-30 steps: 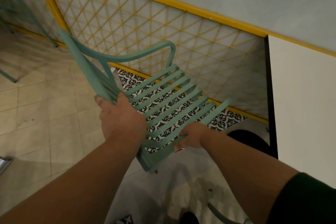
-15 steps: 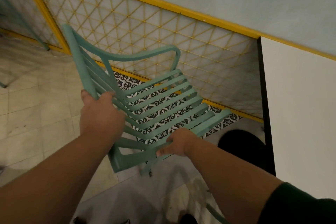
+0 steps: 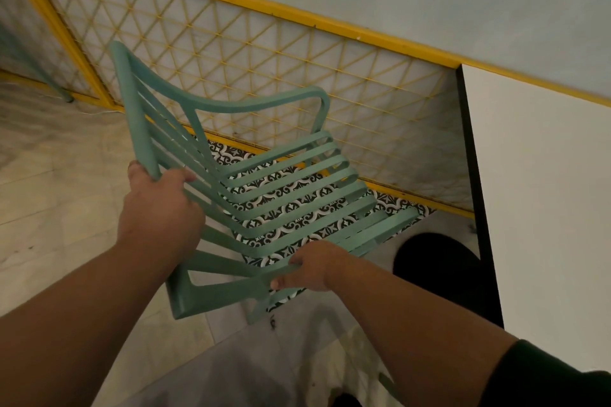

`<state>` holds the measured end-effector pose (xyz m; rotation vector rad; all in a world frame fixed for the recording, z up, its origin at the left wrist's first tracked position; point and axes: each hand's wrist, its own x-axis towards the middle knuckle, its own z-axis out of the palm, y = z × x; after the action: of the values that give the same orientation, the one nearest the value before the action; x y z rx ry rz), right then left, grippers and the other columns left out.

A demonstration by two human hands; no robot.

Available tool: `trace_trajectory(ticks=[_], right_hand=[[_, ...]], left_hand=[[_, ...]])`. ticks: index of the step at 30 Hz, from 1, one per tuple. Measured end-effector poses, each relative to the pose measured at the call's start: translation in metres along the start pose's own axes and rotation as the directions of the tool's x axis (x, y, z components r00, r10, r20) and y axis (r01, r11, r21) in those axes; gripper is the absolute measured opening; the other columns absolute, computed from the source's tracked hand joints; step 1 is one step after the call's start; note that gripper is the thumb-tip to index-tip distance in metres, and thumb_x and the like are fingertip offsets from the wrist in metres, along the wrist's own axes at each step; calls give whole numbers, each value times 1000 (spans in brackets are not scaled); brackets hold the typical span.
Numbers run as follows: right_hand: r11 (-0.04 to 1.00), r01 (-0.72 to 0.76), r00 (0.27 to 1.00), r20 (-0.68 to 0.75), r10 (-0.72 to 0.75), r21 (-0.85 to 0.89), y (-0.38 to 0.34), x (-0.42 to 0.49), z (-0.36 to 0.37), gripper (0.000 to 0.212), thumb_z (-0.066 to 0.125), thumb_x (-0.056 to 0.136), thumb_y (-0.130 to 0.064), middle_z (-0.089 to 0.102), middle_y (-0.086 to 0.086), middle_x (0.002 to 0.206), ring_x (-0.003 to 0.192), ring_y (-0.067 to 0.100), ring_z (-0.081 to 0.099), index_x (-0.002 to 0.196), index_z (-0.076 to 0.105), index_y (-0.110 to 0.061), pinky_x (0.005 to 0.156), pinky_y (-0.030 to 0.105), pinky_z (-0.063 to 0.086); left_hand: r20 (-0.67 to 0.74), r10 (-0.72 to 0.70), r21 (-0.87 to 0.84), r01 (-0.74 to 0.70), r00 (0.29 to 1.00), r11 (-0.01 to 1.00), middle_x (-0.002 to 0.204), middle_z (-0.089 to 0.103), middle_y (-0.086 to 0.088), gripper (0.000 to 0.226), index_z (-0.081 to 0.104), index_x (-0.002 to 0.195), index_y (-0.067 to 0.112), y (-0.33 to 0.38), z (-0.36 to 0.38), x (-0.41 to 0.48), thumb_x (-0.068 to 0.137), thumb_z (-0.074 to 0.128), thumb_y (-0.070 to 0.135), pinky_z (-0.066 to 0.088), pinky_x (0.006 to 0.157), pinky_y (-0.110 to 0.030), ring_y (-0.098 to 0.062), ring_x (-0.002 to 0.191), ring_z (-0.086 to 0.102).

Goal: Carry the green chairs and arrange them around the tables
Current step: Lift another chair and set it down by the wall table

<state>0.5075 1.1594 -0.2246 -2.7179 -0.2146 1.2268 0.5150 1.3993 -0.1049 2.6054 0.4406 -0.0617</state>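
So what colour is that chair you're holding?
The chair is a pale teal green, clearest in the head view.

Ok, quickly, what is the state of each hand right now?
Left hand: closed, holding the green chair by its backrest edge.
Right hand: closed, holding the same chair by its seat edge.

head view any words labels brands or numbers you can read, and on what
None: no text can be read in this view. The green chair, white table, yellow lattice panel and patterned floor tiles show no words, labels, brands or numbers.
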Motion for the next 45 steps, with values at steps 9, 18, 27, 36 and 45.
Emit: trace_trajectory(ticks=[9,18,27,36,45], right_hand=[[987,-158,984,-83,159,21,68,7,-37,101,50,81,-86,36,13,163,153,35,24,155,43,-18,121,50,23],[969,-233,971,-80,227,-80,94,21,-24,73,51,92,-73,62,9,131,122,28,56,133,63,-14,104,42,46],[957,-285,955,-100,279,-52,92,25,-19,72,57,88,-73,66,8,124,118,27,60,126,68,-13,103,45,49],[948,-318,947,-54,317,-29,81,26,-5,76,57,88,-74,65,13,116,116,29,60,119,66,-6,103,43,49],[934,-356,930,-84,357,19,71,26,4,70,61,86,-73,65,11,111,106,28,62,111,66,-8,98,41,51]], left_hand=[[-71,-28,-18,26,997,999,157,31,-13,50,54,141,22,3,0,-4,91,57,18,54,91,-56,-41,106,56],[-76,-98,-71,93,992,993,144,43,-28,76,8,163,8,1,3,-1,97,47,12,53,87,-55,-46,112,57],[-39,-62,-39,60,997,997,146,39,-29,75,5,163,9,0,-2,7,100,46,13,49,93,-55,-46,117,53],[-5,19,37,-19,1000,999,139,45,-28,71,10,162,8,-5,-9,29,101,46,15,49,90,-54,-44,114,54],[21,48,49,-49,999,998,140,45,-25,71,11,162,11,-4,-12,43,102,48,16,50,92,-54,-41,115,55]])
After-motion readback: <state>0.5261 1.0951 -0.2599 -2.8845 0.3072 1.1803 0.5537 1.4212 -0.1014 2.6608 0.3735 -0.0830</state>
